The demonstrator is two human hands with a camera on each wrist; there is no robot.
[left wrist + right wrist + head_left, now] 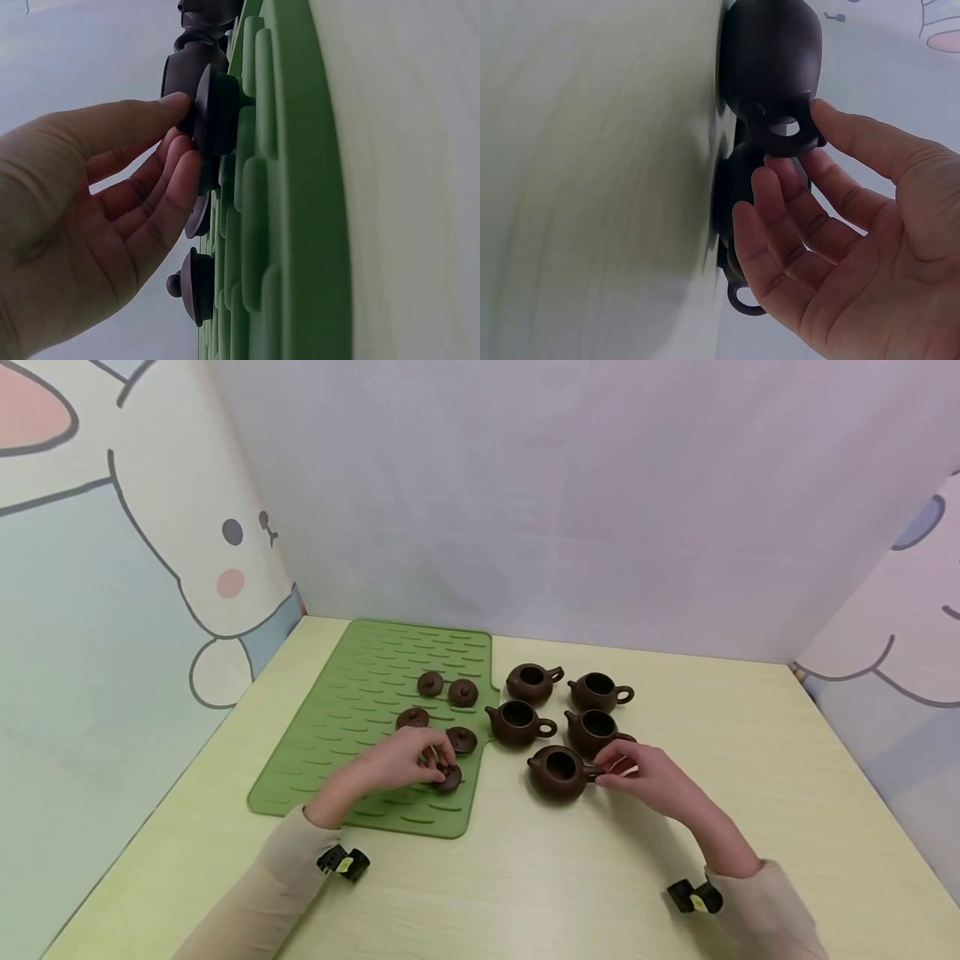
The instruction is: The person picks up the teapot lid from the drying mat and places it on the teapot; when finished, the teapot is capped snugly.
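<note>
Near the front right of the green mat, my left hand [408, 758] pinches a small dark brown teapot lid [448, 779] between thumb and fingers. In the left wrist view the lid [214, 112] sits close over the mat's ridges, its knob hidden by the fingertips. On the right, my right hand [645, 774] pinches the loop handle of the nearest lidless teapot [558, 774], which is upright on the table. The right wrist view shows thumb and forefinger at that handle [784, 139], the other fingers loosely bent below it.
Several more lids [462, 693] lie knob up on the green mat [330, 752]. Several open teapots [517, 724] stand close together beyond and beside the held one, handles to the right. The pale wooden table [750, 735] meets walls at the back and sides.
</note>
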